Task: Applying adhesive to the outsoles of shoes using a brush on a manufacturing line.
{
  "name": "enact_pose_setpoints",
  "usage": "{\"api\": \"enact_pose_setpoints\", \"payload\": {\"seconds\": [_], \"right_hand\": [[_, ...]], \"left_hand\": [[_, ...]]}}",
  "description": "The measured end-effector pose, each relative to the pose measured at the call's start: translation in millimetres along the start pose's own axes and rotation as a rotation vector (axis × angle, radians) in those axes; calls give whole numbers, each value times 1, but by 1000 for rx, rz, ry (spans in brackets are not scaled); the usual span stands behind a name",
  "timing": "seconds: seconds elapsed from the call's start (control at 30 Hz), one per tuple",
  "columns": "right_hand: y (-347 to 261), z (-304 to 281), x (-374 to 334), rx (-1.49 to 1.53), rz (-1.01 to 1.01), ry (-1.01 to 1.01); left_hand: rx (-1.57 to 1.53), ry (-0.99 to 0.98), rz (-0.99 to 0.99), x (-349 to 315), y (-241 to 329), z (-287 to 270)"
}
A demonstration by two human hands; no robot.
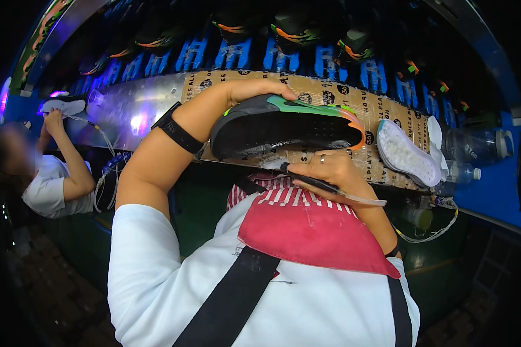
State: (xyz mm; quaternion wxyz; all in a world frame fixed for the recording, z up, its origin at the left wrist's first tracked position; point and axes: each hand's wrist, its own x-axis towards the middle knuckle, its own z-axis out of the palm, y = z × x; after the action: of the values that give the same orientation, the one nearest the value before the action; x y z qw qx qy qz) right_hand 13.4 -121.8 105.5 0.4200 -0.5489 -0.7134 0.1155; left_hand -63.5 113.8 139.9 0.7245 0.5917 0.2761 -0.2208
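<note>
My left hand (pixel 259 89) is closed over the far side of a shoe upper (pixel 286 132), tipped on its side so that its black underside faces me. Its edge shows dark grey, green and orange, and a wet shine runs along the lower border. In my right hand (pixel 340 173) is a black-handled brush (pixel 312 180) with a clear tube trailing from its rear end. The pale bristles (pixel 272 163) are close below the upper's near edge; whether they touch it I cannot tell. A white shoe sole (pixel 408 153) lies to the right, hollow side up.
Printed cardboard (pixel 214 80) covers part of the metal bench (pixel 168 95). Clear plastic bottles (pixel 472 144) stand at the right. Beyond the bench, blue holders (pixel 281 58) line up below several dark shoes (pixel 295 32). At far left a co-worker (pixel 63 179) handles another white sole (pixel 69 107).
</note>
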Motion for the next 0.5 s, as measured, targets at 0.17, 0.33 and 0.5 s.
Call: {"api": "enact_pose_setpoints", "payload": {"seconds": [0.17, 0.33, 0.5], "right_hand": [[7, 2, -6, 34, 80, 101], [-2, -2, -2, 271, 203, 63], [7, -8, 5, 451, 570, 212]], "left_hand": [[-35, 68, 75, 7, -12, -10], [-203, 32, 56, 10, -30, -14], [-573, 19, 99, 18, -49, 19]]}}
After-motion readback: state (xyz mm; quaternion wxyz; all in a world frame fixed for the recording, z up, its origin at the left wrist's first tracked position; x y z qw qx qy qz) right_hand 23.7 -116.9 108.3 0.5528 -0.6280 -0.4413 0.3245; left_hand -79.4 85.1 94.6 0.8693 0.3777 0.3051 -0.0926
